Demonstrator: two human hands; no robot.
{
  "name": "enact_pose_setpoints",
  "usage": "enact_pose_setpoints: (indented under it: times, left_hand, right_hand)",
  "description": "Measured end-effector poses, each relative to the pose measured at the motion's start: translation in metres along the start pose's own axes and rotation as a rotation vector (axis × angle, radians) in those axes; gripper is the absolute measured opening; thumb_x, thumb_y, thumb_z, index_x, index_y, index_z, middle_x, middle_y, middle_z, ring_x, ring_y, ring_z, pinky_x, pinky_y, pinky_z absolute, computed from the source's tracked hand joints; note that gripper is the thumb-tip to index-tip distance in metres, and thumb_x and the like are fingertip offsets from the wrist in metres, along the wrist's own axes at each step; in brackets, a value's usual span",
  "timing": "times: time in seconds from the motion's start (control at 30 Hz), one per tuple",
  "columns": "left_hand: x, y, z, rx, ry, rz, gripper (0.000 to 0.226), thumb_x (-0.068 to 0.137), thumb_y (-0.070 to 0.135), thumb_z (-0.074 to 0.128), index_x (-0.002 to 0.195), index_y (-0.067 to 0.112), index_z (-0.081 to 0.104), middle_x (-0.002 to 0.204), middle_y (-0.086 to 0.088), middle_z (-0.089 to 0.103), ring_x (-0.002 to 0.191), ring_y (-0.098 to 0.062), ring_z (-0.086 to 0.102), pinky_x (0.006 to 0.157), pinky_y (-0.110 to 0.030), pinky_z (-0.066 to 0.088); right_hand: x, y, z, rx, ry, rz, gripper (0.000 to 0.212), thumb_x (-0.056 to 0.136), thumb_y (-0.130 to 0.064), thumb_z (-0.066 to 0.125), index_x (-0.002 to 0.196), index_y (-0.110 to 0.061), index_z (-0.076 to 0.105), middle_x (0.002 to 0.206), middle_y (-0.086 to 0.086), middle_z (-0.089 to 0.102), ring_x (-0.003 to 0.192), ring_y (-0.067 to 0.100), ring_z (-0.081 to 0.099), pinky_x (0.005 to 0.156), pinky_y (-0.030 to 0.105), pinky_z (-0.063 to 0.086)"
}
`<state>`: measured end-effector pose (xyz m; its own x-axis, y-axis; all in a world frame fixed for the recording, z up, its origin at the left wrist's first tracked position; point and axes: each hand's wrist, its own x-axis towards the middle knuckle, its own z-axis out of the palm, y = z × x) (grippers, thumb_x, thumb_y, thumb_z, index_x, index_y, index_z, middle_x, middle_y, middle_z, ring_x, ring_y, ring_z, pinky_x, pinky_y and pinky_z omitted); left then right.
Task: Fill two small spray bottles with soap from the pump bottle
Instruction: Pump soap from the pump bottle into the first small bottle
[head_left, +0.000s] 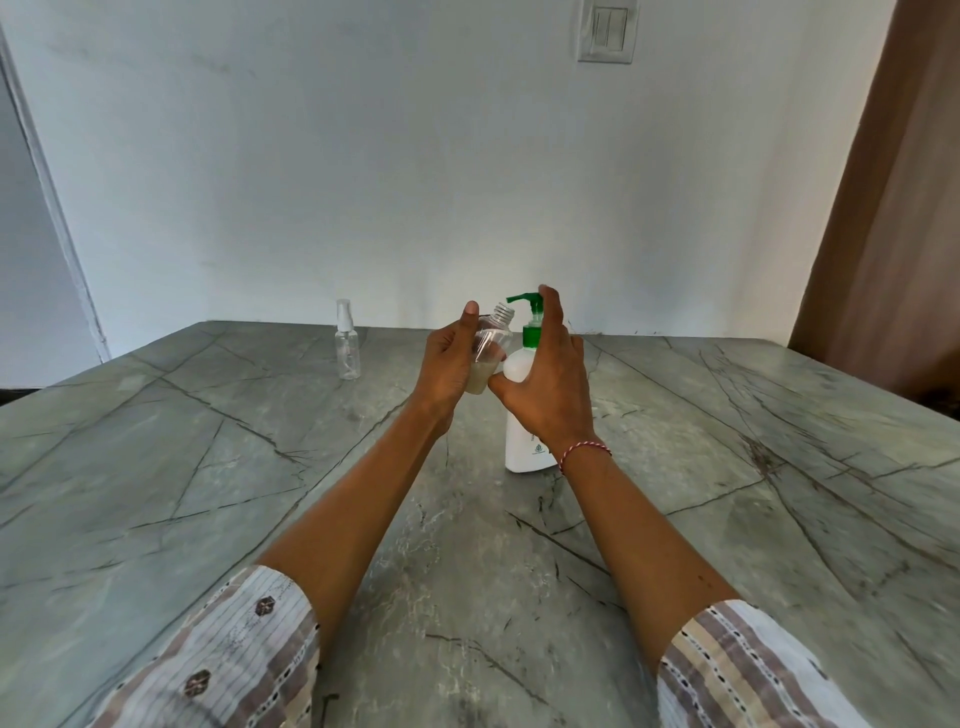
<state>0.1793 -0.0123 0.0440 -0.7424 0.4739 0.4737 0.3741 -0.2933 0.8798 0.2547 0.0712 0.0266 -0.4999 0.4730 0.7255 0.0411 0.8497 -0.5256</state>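
- A small clear spray bottle (491, 347) with its cap off is gripped in the left hand (451, 364), with the thumb pointing up along its near side and the fingers curled round the far side.
- This open bottle is held tilted, its threaded neck (503, 312) leaning up and to the right, just beside and below the green spout.
- A pale, cloudy liquid is seen in the bottom of the held bottle.
- A white pump bottle (522, 410) with a green pump head (529, 306) stands upright on the grey veined worktop (208, 467), near its middle.
- The right hand (550, 384) is laid over the pump bottle: a finger is seen on top of the pump head, the thumb touches the white shoulder, and the remaining fingers are spread behind the bottle. How firmly the bottle is clasped cannot be told.
- A red and white thread band (584, 451) is worn on the right wrist.
- A second small spray bottle (347, 340), clear and capped with its sprayer, stands upright on the worktop to the far left, well apart from both hands.
- Patterned striped sleeves (234, 654) are seen at the near edge.
- A white wall with a switch plate (608, 32) rises behind the worktop.
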Motion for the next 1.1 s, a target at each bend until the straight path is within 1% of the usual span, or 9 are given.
enact_pose_setpoints:
  times: [0.07,0.17,0.3,0.37,0.57,0.67,0.87,0.97,1.1]
  left_hand:
    - [0.0002,-0.0003,-0.0009,0.001,-0.007,0.000,0.037,0.096,0.044,0.035,0.079,0.032,0.065,0.061,0.020,0.068,0.059,0.007,0.063,0.048,-0.004,0.043]
    - [0.0007,-0.0006,-0.0008,-0.003,-0.012,0.001,0.037,0.096,0.044,0.035,0.080,0.030,0.066,0.065,0.016,0.068,0.060,0.005,0.064,0.049,-0.006,0.044]
    - [0.0011,-0.0012,-0.0003,-0.002,-0.011,0.002,0.037,0.096,0.044,0.035,0.080,0.030,0.066,0.063,0.018,0.068,0.060,0.006,0.063,0.049,-0.005,0.044]
    - [0.0012,-0.0019,-0.0008,-0.002,-0.014,0.003,0.037,0.096,0.043,0.035,0.080,0.030,0.065,0.062,0.019,0.068,0.060,0.006,0.063,0.049,-0.005,0.044]
    - [0.0010,-0.0012,-0.0009,-0.012,-0.013,-0.006,0.037,0.096,0.044,0.036,0.079,0.029,0.066,0.061,0.021,0.068,0.059,0.006,0.064,0.048,-0.006,0.044]
    - [0.0009,-0.0017,-0.0003,-0.005,-0.008,-0.004,0.037,0.096,0.044,0.036,0.077,0.030,0.065,0.061,0.021,0.068,0.058,0.007,0.063,0.048,-0.006,0.044]
    - [0.0002,-0.0009,-0.0008,-0.005,-0.004,-0.001,0.039,0.096,0.045,0.035,0.077,0.030,0.065,0.060,0.018,0.068,0.057,0.006,0.063,0.048,-0.006,0.044]
    - [0.0009,-0.0002,-0.0012,-0.013,-0.011,0.001,0.038,0.096,0.044,0.034,0.079,0.028,0.065,0.060,0.017,0.068,0.058,0.006,0.063,0.049,-0.006,0.044]
    - [0.0005,-0.0022,-0.0004,-0.012,-0.005,-0.002,0.039,0.096,0.045,0.035,0.079,0.027,0.066,0.067,0.011,0.068,0.059,0.002,0.064,0.050,-0.007,0.046]
  right_hand:
    - [0.0001,-0.0005,0.0006,0.008,-0.008,0.001,0.105,0.068,-0.030,0.080,0.146,-0.021,0.011,0.135,0.006,0.046,0.119,0.025,0.045,0.094,0.038,0.045]
    - [-0.0001,0.0006,0.0002,0.033,0.006,-0.005,0.101,0.065,-0.025,0.081,0.144,-0.019,0.017,0.134,0.005,0.047,0.116,0.025,0.046,0.091,0.038,0.046]
    - [-0.0012,0.0015,0.0007,0.030,0.026,-0.003,0.099,0.065,-0.024,0.080,0.143,-0.017,0.020,0.134,0.006,0.047,0.115,0.026,0.046,0.089,0.038,0.046]
    - [-0.0015,0.0011,0.0019,0.020,0.029,-0.002,0.101,0.065,-0.025,0.080,0.144,-0.019,0.018,0.134,0.006,0.047,0.116,0.025,0.045,0.090,0.037,0.045]
    - [-0.0005,-0.0003,-0.0003,-0.003,0.019,0.006,0.111,0.069,-0.034,0.079,0.148,-0.027,0.001,0.131,0.007,0.049,0.115,0.024,0.045,0.089,0.035,0.044]
    - [0.0004,-0.0003,-0.0004,0.005,-0.001,0.008,0.109,0.068,-0.032,0.080,0.147,-0.025,0.006,0.135,0.005,0.046,0.120,0.024,0.044,0.094,0.038,0.044]
    - [0.0014,0.0002,0.0003,0.036,-0.002,0.003,0.102,0.066,-0.027,0.081,0.145,-0.019,0.016,0.136,0.005,0.046,0.119,0.025,0.046,0.094,0.038,0.044]
    - [-0.0005,0.0007,0.0007,0.038,0.006,0.001,0.101,0.065,-0.024,0.081,0.144,-0.018,0.018,0.136,0.006,0.046,0.117,0.026,0.046,0.091,0.036,0.044]
    - [-0.0018,0.0004,0.0005,0.026,0.020,0.002,0.102,0.065,-0.025,0.081,0.145,-0.019,0.017,0.136,0.005,0.046,0.117,0.025,0.045,0.092,0.039,0.045]
